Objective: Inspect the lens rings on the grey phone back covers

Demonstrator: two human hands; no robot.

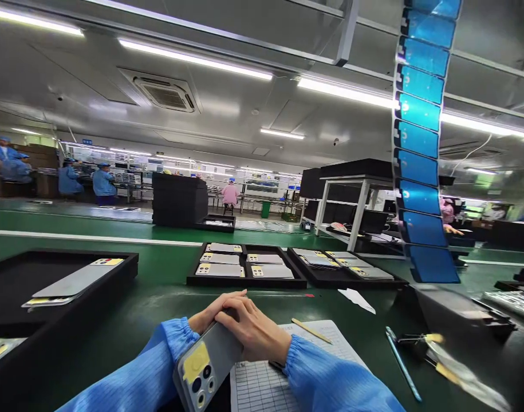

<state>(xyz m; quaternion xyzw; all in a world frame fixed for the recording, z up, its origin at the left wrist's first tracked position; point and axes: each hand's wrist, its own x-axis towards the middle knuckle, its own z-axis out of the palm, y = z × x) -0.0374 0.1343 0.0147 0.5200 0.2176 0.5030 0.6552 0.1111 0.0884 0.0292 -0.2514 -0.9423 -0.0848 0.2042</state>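
Note:
Between my two hands tilts a grey phone back cover (223,349) with a yellow film patch and several round camera holes at its lower end. Its edge looks thick, but I cannot tell if more covers lie beneath. My left hand (210,313) is closed behind its far side, mostly hidden. Over the upper end lies my right hand (262,332), its fingers bent round the edge and meeting the left fingers. Under the right wrist is a printed grid sheet (262,386), with a dark object partly hidden there.
Black trays (247,281) of phone covers stand ahead; another tray (128,266) is at left. A thin yellow stick (312,331), a blue pen (402,363) and tweezers (412,339) lie right. A strip of blue films (420,166) hangs at right. Co-workers sit far back.

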